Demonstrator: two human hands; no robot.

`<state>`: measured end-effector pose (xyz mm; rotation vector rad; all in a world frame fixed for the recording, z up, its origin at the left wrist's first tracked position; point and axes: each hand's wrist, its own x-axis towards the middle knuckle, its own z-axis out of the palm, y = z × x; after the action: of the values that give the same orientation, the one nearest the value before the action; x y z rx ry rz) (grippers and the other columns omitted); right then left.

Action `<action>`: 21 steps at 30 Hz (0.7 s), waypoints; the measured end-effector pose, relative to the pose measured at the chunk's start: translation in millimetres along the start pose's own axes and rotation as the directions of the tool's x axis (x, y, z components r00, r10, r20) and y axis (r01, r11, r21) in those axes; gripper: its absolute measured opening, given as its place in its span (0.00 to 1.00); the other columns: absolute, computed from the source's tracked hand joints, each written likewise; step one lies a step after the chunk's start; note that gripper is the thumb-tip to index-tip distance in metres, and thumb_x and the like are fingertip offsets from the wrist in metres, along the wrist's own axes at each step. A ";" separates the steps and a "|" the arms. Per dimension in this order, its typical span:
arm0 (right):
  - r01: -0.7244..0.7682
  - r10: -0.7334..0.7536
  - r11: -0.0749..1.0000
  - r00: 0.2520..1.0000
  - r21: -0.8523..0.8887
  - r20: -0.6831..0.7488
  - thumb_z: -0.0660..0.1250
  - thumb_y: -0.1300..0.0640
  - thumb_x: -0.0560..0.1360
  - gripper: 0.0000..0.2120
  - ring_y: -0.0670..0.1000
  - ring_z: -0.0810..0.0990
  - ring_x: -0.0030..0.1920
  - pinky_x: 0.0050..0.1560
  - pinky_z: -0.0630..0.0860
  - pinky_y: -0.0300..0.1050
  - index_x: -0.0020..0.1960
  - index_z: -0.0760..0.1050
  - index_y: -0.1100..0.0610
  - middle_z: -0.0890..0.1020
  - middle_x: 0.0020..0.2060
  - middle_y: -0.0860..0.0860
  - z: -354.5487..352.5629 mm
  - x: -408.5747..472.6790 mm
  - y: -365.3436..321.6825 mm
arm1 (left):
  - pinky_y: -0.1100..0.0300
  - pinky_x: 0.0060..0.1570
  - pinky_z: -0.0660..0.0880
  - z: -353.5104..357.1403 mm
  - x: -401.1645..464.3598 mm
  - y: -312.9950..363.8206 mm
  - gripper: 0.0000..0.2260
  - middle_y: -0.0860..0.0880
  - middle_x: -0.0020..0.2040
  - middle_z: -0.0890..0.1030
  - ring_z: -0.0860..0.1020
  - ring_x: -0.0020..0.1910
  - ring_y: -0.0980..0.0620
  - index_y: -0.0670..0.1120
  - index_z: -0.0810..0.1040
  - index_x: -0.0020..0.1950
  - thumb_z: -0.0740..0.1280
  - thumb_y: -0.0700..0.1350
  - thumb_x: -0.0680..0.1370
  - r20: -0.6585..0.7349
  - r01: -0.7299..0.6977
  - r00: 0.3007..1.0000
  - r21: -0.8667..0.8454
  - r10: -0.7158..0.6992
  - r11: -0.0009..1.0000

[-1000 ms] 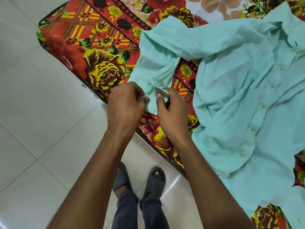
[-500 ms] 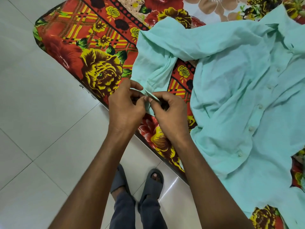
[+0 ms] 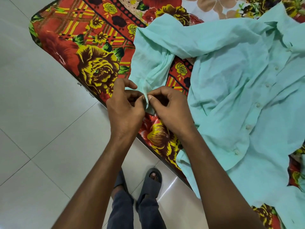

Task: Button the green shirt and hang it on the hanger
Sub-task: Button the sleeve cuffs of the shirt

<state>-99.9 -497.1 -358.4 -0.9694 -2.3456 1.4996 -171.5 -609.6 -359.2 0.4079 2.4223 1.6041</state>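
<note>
Green shirt sleeve lengthwise toward hands.

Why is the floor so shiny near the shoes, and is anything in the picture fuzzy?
Head view: the tile floor mirrors a light, leaving a bright streak beside the dark sandals; the wide lens bends the bed's edge; the green shirt and flowered bedsheet look sharp; the left hand and right hand, pinching the cuff, show only slight softness.
</note>
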 end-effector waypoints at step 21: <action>-0.145 0.136 0.988 0.981 -0.058 -0.138 0.74 0.52 0.75 0.09 0.43 0.85 0.36 0.48 0.83 0.45 0.39 0.87 0.54 0.86 0.32 0.45 -12.1 -0.6 -20.4 | 0.57 0.40 0.76 -5.1 3.4 15.1 0.18 0.53 0.46 0.82 0.81 0.43 0.54 0.48 0.76 0.59 0.77 0.44 0.73 0.039 -0.036 0.999 0.360 0.023 0.932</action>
<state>-102.2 -494.1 -334.9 -1.2362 -2.2885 1.3634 -174.6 -607.3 -343.4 0.5271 2.6970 1.1435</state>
